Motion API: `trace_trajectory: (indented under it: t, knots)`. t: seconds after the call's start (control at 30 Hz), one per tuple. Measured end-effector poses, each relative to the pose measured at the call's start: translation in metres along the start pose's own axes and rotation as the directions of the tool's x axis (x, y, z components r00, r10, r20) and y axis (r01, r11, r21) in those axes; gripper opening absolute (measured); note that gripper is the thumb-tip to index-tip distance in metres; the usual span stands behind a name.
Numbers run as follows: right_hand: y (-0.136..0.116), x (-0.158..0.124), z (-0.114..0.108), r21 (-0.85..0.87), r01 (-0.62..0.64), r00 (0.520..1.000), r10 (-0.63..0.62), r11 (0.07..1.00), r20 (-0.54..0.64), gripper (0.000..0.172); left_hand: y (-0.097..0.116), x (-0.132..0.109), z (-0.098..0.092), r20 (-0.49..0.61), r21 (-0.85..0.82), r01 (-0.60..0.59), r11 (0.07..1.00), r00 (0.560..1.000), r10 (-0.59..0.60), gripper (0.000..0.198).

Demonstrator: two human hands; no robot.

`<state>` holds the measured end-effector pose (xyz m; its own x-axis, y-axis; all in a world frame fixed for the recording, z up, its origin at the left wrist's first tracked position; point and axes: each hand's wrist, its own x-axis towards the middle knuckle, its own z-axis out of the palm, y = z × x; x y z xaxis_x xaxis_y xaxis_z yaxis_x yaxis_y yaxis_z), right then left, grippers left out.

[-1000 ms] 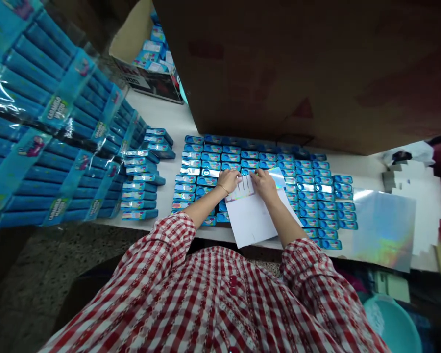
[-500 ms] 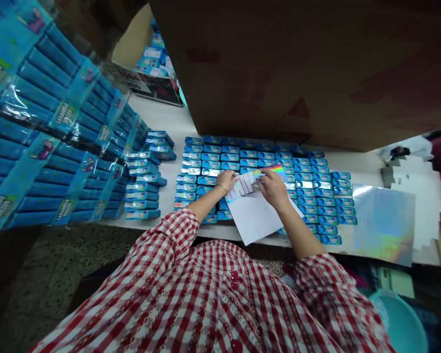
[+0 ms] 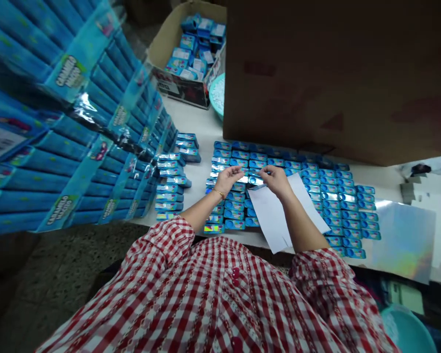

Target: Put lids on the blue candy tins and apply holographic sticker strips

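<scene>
With left hand (image 3: 226,180) and right hand (image 3: 276,180) hovering mid-frame, fingers bent, any grasp unclear, I'm judging this fine fingertip work, needing steadiness next; the white sheet (image 3: 272,215) is lying centre-right over blue boxes (image 3: 234,214).

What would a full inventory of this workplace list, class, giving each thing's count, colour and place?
Boxes in rows: many, blue, mid-table
Boxes in stacks: several, blue, left of the rows
Wrapped packs: many, blue, far left
Open carton: 1, brown, upper left of centre
Loose boxes: many, blue, inside the carton
Large cardboard box: 1, brown, upper right
Bowls: 2, turquoise, lower right and beside the carton
Backing sheet: 1, white, over the rows
Shiny sheet: 1, silvery, right
Table: 1, white, beneath the rows
Checked garment: 1, red and white, bottom
Bracelet: 1, golden, left wrist
Left grip: 1, bare, above the rows
Right grip: 1, bare, above the rows
</scene>
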<state>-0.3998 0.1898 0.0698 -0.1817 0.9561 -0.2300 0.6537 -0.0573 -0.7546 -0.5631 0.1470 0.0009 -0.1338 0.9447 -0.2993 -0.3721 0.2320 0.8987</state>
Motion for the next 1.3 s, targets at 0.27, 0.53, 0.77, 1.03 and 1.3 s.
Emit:
trace_trajectory:
  t: [0.27, 0.53, 0.77, 1.03, 1.3]
  knots:
    - [-0.032, 0.036, 0.069, 0.299, -0.236, 0.964, 0.183, 0.925, 0.195, 0.036, 0.026, 0.020, -0.066, -0.171, -0.010, 0.152, 0.988, 0.974, -0.151, 0.042]
    - [-0.042, 0.075, 0.118, 0.351, -0.350, 0.928, 0.272, 0.868, 0.254, 0.029, 0.026, 0.061, -0.108, -0.253, 0.098, 0.093, 0.991, 0.965, -0.065, 0.027]
    - [-0.047, 0.105, 0.137, 0.293, -0.328, 0.942, 0.285, 0.898, 0.179, 0.023, 0.017, 0.096, -0.110, -0.384, 0.024, 0.191, 0.981, 0.908, -0.168, 0.009]
    - [-0.022, 0.137, 0.143, 0.059, -0.226, 0.973, 0.222, 0.972, 0.064, 0.029, 0.007, 0.115, -0.101, -0.516, 0.007, 0.191, 0.982, 0.842, -0.160, 0.010]
    - [-0.027, 0.145, 0.146, -0.391, -0.138, 0.989, 0.151, 0.910, 0.001, 0.024, -0.018, 0.139, -0.099, -0.559, 0.176, 0.279, 0.944, 0.818, -0.138, 0.006]
